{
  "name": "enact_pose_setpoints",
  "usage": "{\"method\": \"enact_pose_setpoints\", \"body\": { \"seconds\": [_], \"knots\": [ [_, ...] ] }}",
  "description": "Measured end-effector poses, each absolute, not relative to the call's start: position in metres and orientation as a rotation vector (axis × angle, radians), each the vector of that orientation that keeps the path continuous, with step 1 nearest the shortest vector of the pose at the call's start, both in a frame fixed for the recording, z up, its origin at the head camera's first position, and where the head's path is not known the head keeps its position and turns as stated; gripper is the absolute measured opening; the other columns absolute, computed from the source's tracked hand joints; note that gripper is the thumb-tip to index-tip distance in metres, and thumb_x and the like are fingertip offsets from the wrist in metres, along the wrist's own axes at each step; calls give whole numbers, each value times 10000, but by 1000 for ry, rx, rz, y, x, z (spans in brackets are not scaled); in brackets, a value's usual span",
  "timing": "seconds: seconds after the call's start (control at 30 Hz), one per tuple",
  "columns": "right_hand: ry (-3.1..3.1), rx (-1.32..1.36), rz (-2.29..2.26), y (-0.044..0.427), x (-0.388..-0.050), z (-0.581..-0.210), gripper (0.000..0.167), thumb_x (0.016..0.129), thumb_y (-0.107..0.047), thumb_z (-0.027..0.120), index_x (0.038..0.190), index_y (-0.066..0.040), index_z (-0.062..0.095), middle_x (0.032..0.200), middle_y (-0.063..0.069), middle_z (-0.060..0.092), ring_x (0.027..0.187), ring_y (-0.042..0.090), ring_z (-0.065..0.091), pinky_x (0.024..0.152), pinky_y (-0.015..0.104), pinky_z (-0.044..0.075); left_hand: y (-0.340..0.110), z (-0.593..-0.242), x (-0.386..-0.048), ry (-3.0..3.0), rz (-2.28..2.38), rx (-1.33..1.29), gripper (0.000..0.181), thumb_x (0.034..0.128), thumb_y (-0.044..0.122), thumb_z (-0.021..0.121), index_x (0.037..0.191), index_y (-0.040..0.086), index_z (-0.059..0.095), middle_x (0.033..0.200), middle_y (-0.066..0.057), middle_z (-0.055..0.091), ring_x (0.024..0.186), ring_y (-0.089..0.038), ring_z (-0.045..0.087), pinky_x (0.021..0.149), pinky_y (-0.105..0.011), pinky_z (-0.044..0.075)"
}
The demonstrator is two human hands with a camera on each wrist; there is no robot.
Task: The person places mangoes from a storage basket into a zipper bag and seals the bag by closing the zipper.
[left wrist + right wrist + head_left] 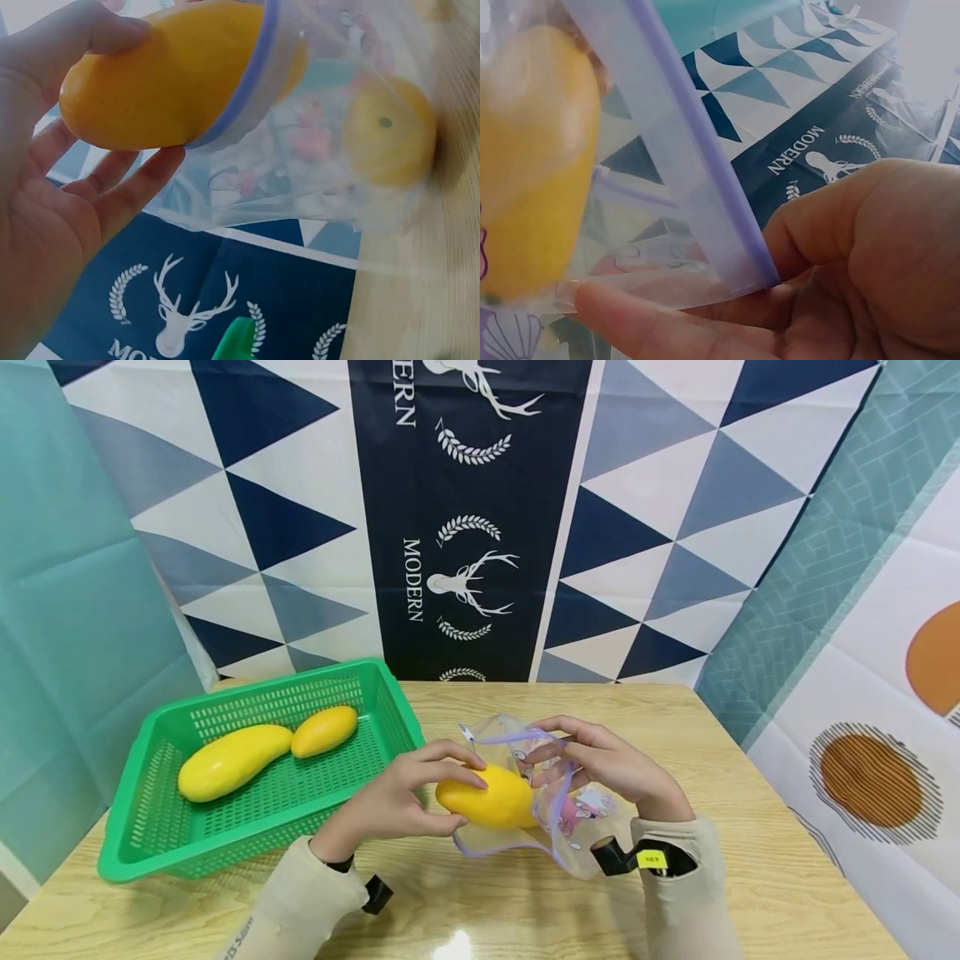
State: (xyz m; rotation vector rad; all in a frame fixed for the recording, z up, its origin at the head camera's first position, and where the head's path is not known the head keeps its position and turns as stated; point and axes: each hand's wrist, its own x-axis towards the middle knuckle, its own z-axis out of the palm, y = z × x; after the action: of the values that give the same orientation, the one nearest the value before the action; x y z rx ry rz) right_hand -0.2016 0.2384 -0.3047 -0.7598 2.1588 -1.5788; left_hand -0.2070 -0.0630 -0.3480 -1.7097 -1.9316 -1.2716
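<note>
My left hand (405,789) grips a yellow mango (495,800) by its near end, thumb on one side and fingers on the other. The mango's far end sits inside the mouth of a clear zip bag (596,827) with purple edging and pink printed figures. At the bag's rim, my right hand (611,764) pinches the plastic between thumb and fingers, holding the mouth apart. Through the plastic in the left wrist view, another yellow fruit (394,154) with a dark stem spot shows at the bag's bottom.
A green plastic basket (262,835) stands on the left of the wooden table (765,877). In it lie a long yellow fruit (228,764) and a smaller mango (325,732). A patterned cloth (465,493) hangs behind the table.
</note>
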Motion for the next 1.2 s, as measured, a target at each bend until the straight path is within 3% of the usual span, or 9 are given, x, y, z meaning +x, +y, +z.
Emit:
{"method": "enact_pose_setpoints", "body": {
  "seconds": [0.17, 0.33, 0.67, 1.0, 1.2],
  "knots": [
    [2161, -776, -1580, 237, -201, -305, 415, 1045, -17, 293, 1431, 134, 318, 1234, 368, 581, 959, 291, 720, 777, 424, 589, -55, -349, -202, -1923, -940, -1754, 419, 751, -16, 788, 1140, 90, 672, 1230, -86, 591, 1146, -252, 539, 997, -353, 488],
    [2153, -826, -1582, 235, -201, -307, 406, 1045, -13, 298, 1415, 153, 312, 1220, 373, 585, 955, 282, 722, 778, 427, 586, -45, -355, -198, -1909, -717, -1812, 398, 766, 0, 796, 1131, 91, 668, 1222, -75, 588, 1149, -240, 531, 1008, -270, 464],
    [2175, -798, -1585, 232, -201, -307, 395, 1048, -25, 312, 1404, 142, 350, 1216, 361, 596, 938, 256, 727, 778, 395, 589, -31, -365, -195, -1874, -401, -1754, 358, 697, -6, 784, 1031, 105, 719, 1162, -52, 644, 1121, -223, 587, 1010, -244, 457],
    [2175, -778, -1585, 229, -203, -308, 397, 1056, -39, 316, 1415, 123, 367, 1203, 334, 614, 942, 279, 724, 765, 392, 593, -26, -371, -190, -1881, -124, -1613, 97, 864, 150, 775, 942, 173, 722, 1051, 40, 680, 1052, -154, 596, 879, -236, 493],
    [2175, -749, -1589, 227, -202, -307, 407, 1061, -52, 312, 1430, 110, 368, 1204, 324, 614, 944, 284, 723, 760, 388, 597, -26, -372, -190, -1910, -98, -1595, 10, 920, 189, 726, 920, 179, 723, 1027, 46, 698, 1074, -160, 608, 935, -262, 490]
  ]
}}
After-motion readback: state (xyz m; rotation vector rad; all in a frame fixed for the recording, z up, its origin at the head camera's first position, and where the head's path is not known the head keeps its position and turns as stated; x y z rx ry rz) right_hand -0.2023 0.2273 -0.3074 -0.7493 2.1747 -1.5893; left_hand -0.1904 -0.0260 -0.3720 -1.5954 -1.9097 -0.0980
